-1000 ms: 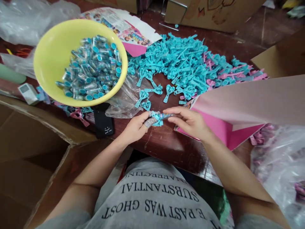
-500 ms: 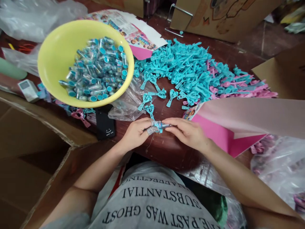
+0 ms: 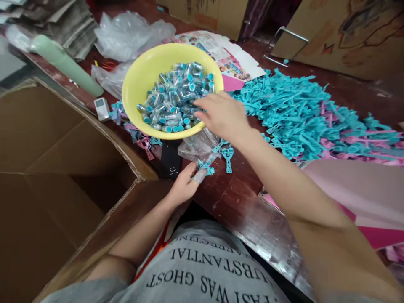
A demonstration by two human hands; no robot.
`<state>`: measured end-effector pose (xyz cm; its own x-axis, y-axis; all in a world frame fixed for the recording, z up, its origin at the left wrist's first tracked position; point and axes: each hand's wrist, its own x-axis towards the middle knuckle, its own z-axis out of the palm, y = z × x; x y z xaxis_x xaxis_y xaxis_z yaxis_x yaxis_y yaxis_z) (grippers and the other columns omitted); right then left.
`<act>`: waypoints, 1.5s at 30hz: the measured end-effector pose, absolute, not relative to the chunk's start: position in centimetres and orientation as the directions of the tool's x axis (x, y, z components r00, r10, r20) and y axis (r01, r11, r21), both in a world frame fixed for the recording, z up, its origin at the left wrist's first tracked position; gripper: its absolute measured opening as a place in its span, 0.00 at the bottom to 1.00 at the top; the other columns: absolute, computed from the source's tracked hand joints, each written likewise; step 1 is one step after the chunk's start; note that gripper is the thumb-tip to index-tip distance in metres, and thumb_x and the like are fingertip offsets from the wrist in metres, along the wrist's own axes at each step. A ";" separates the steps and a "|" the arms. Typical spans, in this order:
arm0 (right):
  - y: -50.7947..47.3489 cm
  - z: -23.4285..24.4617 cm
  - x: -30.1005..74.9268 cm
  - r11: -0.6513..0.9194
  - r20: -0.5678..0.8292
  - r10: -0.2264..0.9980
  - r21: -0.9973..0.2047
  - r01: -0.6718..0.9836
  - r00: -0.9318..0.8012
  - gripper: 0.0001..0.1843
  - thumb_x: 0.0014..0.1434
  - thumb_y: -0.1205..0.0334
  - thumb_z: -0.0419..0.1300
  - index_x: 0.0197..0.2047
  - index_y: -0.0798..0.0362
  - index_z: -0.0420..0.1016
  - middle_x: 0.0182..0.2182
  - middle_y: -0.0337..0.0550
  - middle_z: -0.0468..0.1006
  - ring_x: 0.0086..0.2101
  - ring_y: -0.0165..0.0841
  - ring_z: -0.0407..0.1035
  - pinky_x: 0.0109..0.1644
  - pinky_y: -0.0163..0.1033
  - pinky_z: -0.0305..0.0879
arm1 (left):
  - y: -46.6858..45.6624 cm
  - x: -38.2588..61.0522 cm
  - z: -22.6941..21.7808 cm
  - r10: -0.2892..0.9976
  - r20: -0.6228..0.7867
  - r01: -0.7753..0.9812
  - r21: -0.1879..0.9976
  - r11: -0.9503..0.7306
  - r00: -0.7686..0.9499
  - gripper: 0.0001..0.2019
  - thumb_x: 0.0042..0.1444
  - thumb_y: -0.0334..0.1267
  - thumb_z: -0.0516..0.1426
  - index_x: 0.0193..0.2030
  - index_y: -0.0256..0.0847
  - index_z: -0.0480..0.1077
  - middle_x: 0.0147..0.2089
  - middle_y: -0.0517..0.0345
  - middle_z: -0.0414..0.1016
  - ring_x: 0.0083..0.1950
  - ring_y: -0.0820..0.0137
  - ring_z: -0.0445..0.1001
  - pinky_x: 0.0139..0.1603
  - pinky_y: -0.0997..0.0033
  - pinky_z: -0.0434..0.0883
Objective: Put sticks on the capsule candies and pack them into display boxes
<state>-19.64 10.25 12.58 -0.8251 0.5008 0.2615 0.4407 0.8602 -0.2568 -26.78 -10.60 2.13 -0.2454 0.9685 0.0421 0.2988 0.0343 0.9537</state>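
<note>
Two postures: our left hand (image 3: pixel 185 184) is closed on a turquoise plastic piece (image 3: pixel 207 169) (grey wrapping shows on its digits), which we hold over the counter (image 3: pixel 233 191), on the near side of the yellow basin (image 3: pixel 132 90). Our right hand (image 3: pixel 226 115) reaches across the basin's rim, thumb and fingers parted; whether its fingertips touch the turquoise-capped vials (image 3: pixel 172 99) inside, we cannot tell.
</note>
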 end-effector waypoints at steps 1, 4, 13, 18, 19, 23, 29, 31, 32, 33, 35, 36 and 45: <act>10.5 12.7 -22.1 0.873 0.170 0.478 -0.198 0.445 -0.862 0.17 0.75 0.62 0.55 0.56 0.53 0.84 0.55 0.52 0.84 0.61 0.51 0.72 0.56 0.50 0.73 | -10.7 -26.5 2.0 0.968 0.003 0.236 0.970 0.058 -0.252 0.15 0.71 0.50 0.59 0.48 0.39 0.76 0.44 0.53 0.81 0.44 0.66 0.77 0.50 0.68 0.74; 10.8 12.8 -27.6 0.839 -0.009 0.529 -0.146 0.524 -0.849 0.23 0.71 0.75 0.49 0.57 0.60 0.83 0.62 0.60 0.78 0.63 0.54 0.70 0.61 0.53 0.70 | -10.9 -25.7 1.5 0.960 -0.072 0.106 0.989 0.104 -0.272 0.20 0.66 0.53 0.65 0.53 0.39 0.77 0.50 0.50 0.84 0.49 0.64 0.79 0.57 0.65 0.74; 10.1 14.6 -21.7 0.826 0.127 0.480 -0.397 0.399 -0.868 0.23 0.79 0.64 0.52 0.73 0.56 0.68 0.65 0.52 0.74 0.63 0.44 0.72 0.66 0.47 0.67 | -10.3 -26.4 2.2 0.894 -0.310 -0.244 0.940 0.238 -0.324 0.26 0.46 0.59 0.76 0.40 0.39 0.82 0.38 0.56 0.84 0.38 0.70 0.76 0.46 0.70 0.74; 4.4 11.3 -7.6 0.571 0.201 0.537 -0.801 0.178 -0.819 0.14 0.75 0.54 0.62 0.58 0.50 0.80 0.49 0.42 0.86 0.46 0.33 0.82 0.53 0.38 0.77 | -9.7 -26.3 3.0 0.891 -0.411 -0.394 0.864 0.314 -0.191 0.26 0.39 0.55 0.79 0.37 0.38 0.83 0.30 0.61 0.79 0.28 0.78 0.67 0.31 0.77 0.64; 3.4 10.3 -5.3 0.481 0.140 0.588 -0.853 0.205 -0.796 0.14 0.73 0.54 0.64 0.57 0.50 0.80 0.48 0.42 0.87 0.45 0.33 0.83 0.51 0.38 0.79 | -9.6 -26.1 3.1 0.893 -0.425 -0.406 0.849 0.338 -0.147 0.26 0.39 0.55 0.79 0.37 0.38 0.83 0.29 0.61 0.78 0.26 0.79 0.65 0.29 0.78 0.62; 0.7 8.2 -0.3 0.342 0.087 0.695 -0.913 0.222 -0.713 0.17 0.71 0.57 0.66 0.61 0.46 0.82 0.54 0.43 0.88 0.50 0.35 0.84 0.55 0.42 0.81 | -8.4 -24.4 4.0 0.918 -0.396 -0.391 0.843 0.370 0.015 0.23 0.44 0.53 0.78 0.40 0.39 0.84 0.29 0.61 0.78 0.26 0.79 0.64 0.29 0.78 0.62; 0.2 10.1 2.3 0.452 0.236 0.713 -0.874 0.177 -0.660 0.20 0.70 0.66 0.67 0.63 0.40 0.82 0.53 0.38 0.88 0.48 0.32 0.85 0.53 0.37 0.82 | -6.7 -21.5 7.0 0.946 -0.303 -0.204 0.925 0.322 0.116 0.19 0.49 0.51 0.76 0.41 0.41 0.85 0.36 0.58 0.84 0.38 0.71 0.76 0.48 0.69 0.76; 0.0 10.3 3.3 0.476 0.248 0.702 -0.861 0.181 -0.667 0.22 0.70 0.67 0.67 0.63 0.39 0.82 0.53 0.37 0.88 0.46 0.31 0.85 0.52 0.35 0.82 | -6.6 -20.9 7.4 0.947 -0.294 -0.167 0.935 0.313 0.127 0.18 0.49 0.52 0.76 0.38 0.40 0.85 0.34 0.58 0.83 0.36 0.70 0.76 0.48 0.69 0.76; -0.1 10.3 3.7 0.490 0.253 0.691 -0.852 0.182 -0.677 0.22 0.70 0.67 0.67 0.64 0.39 0.82 0.52 0.36 0.88 0.46 0.30 0.85 0.52 0.35 0.82 | -6.7 -20.6 7.4 0.947 -0.293 -0.154 0.938 0.311 0.132 0.18 0.49 0.52 0.76 0.37 0.40 0.84 0.34 0.58 0.83 0.36 0.71 0.76 0.48 0.69 0.76; -0.2 10.3 4.2 0.507 0.259 0.677 -0.843 0.181 -0.689 0.22 0.70 0.67 0.67 0.64 0.39 0.81 0.53 0.36 0.88 0.47 0.30 0.85 0.53 0.35 0.82 | -6.8 -20.3 7.4 0.947 -0.292 -0.144 0.939 0.311 0.136 0.18 0.49 0.52 0.76 0.37 0.40 0.84 0.35 0.58 0.83 0.36 0.70 0.76 0.48 0.69 0.76; -0.4 10.1 5.0 0.545 0.276 0.646 -0.819 0.178 -0.712 0.22 0.71 0.68 0.66 0.64 0.40 0.81 0.55 0.36 0.88 0.50 0.30 0.85 0.57 0.35 0.81 | -7.0 -19.9 7.2 0.946 -0.289 -0.127 0.943 0.308 0.148 0.18 0.50 0.52 0.76 0.39 0.40 0.84 0.36 0.57 0.84 0.37 0.70 0.77 0.49 0.68 0.76; -0.6 10.0 5.3 0.563 0.283 0.634 -0.807 0.179 -0.720 0.21 0.71 0.68 0.65 0.64 0.40 0.80 0.55 0.37 0.87 0.51 0.31 0.84 0.58 0.36 0.81 | -7.1 -19.7 7.1 0.947 -0.282 -0.114 0.947 0.301 0.156 0.18 0.51 0.52 0.75 0.39 0.40 0.84 0.37 0.57 0.84 0.38 0.69 0.77 0.49 0.68 0.76; -2.4 9.1 6.4 0.369 0.084 0.812 -0.841 0.396 -0.578 0.18 0.76 0.47 0.59 0.41 0.50 0.81 0.29 0.36 0.86 0.27 0.26 0.80 0.34 0.31 0.73 | -7.2 -18.3 6.0 0.976 0.086 0.315 0.938 -0.146 0.198 0.09 0.66 0.44 0.64 0.40 0.40 0.79 0.37 0.57 0.81 0.37 0.69 0.74 0.42 0.70 0.71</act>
<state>6.38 -2.39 9.13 -0.5780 0.8117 0.0841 0.3958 0.3689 -0.8410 -18.28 -7.23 5.99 0.1981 0.9764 0.0858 0.3146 -0.1462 0.9379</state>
